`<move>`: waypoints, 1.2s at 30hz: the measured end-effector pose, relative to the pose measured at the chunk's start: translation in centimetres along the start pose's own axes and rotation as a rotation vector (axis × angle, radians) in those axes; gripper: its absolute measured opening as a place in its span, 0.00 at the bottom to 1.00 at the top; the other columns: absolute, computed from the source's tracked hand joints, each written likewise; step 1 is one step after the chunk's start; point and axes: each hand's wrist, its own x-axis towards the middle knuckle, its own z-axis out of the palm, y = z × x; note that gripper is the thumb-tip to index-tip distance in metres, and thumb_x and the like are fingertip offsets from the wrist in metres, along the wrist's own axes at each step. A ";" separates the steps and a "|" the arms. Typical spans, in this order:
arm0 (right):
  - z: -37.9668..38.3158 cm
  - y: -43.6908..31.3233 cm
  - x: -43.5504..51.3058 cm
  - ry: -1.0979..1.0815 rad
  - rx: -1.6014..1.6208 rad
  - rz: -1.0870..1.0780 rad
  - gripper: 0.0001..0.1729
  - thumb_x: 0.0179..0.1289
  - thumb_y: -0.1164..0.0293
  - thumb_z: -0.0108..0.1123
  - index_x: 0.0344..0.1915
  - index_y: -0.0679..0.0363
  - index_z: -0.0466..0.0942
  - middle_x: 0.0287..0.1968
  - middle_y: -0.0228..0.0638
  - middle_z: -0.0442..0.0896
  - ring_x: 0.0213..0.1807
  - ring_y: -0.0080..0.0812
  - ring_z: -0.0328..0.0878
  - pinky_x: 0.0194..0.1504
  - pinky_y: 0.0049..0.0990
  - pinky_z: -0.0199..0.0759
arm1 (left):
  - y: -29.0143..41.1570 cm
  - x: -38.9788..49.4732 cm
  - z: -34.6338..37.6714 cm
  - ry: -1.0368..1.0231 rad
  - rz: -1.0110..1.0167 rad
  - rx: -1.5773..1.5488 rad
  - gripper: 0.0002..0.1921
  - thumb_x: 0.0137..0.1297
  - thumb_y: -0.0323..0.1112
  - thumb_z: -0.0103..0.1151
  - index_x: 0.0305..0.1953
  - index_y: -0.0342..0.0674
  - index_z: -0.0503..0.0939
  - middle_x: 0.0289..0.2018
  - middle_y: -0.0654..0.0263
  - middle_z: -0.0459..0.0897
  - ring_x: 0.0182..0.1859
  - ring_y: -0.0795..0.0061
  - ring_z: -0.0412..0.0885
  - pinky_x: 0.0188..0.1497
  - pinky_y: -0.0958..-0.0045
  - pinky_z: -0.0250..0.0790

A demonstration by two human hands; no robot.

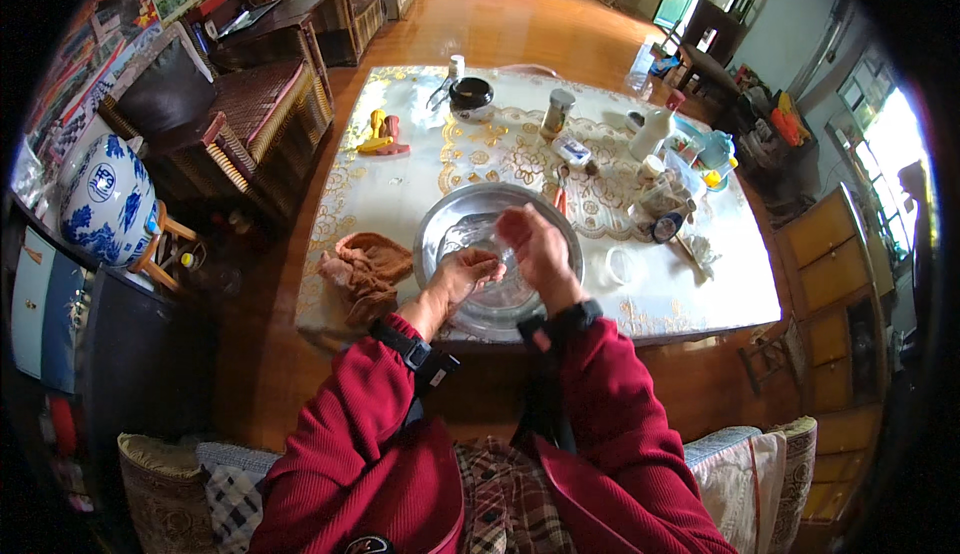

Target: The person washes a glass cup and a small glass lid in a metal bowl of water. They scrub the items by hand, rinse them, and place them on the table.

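A shiny metal basin (429, 225) stands at the table's near edge, and both my hands are over it. Its interior reflects light; clear water in it cannot be told for sure. My left hand (466, 272) has its fingers curled inward over the basin's near left part, and whether they pinch anything small is unclear. Slightly blurred, my right hand (544, 254) is raised on the right side with its palm turned toward the left hand, and no object shows in it. A crumpled brown cloth (371, 269) lies just left of the basin.
Beyond the basin are red-handled scissors (561, 192), a lidded jar (557, 113) and a dark bowl (472, 94). Yellow and red tools (384, 133) lie far left. At right stand a white bottle (654, 133), a tape roll (666, 227) and a clear round container (620, 266).
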 end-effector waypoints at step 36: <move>3.2 3.2 -4.2 -0.210 -1.605 -0.491 0.27 0.71 0.52 0.37 0.63 0.52 0.66 0.66 0.38 0.65 0.72 0.40 0.51 0.71 0.44 0.38 | -1.5 0.1 -1.1 0.130 0.117 0.817 0.11 0.66 0.30 0.53 0.49 0.38 0.75 0.43 0.66 0.78 0.45 0.78 0.71 0.50 0.73 0.68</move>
